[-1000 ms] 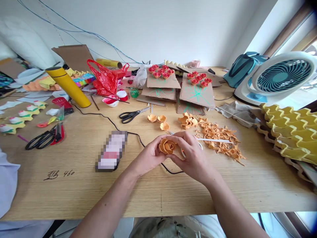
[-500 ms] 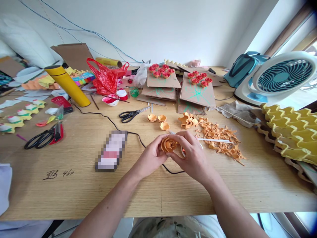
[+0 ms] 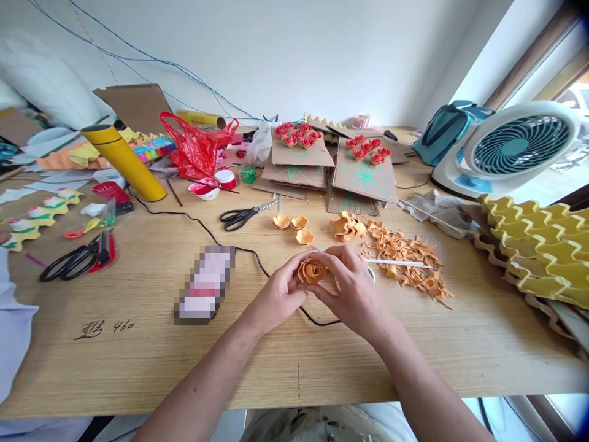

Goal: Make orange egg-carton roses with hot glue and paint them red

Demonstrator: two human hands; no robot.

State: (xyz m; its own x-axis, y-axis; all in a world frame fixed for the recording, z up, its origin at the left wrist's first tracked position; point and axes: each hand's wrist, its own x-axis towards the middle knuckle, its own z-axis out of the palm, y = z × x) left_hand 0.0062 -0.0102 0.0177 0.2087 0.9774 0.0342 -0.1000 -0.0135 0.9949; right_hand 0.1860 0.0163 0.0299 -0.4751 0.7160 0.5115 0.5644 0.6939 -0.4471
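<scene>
An orange layered paper-pulp rose (image 3: 311, 271) is held up over the table between both hands. My left hand (image 3: 281, 294) is closed round its left side. My right hand (image 3: 347, 279) grips its right edge, thumb and fingers meeting at the petals. Behind the right hand a white round dish (image 3: 369, 274) is mostly covered. Farther back sit three orange petal cups (image 3: 299, 222). Right of them lie a larger orange pulp piece (image 3: 347, 226) and a heap of orange scraps (image 3: 409, 261), with a white stick (image 3: 396, 263) across the heap's near side.
Black scissors (image 3: 243, 216) lie behind the phone (image 3: 205, 284); a black cord (image 3: 251, 250) runs past them. Red flowers (image 3: 368, 147) stand on cardboard (image 3: 363, 178) at the back. Yellow egg trays (image 3: 538, 252) and a fan (image 3: 519, 147) are right, a person's sleeve (image 3: 13, 331) far left.
The rose stays in both hands, nearly in place. The view has shifted slightly, and the pale sleeve at the left edge reaches farther in.
</scene>
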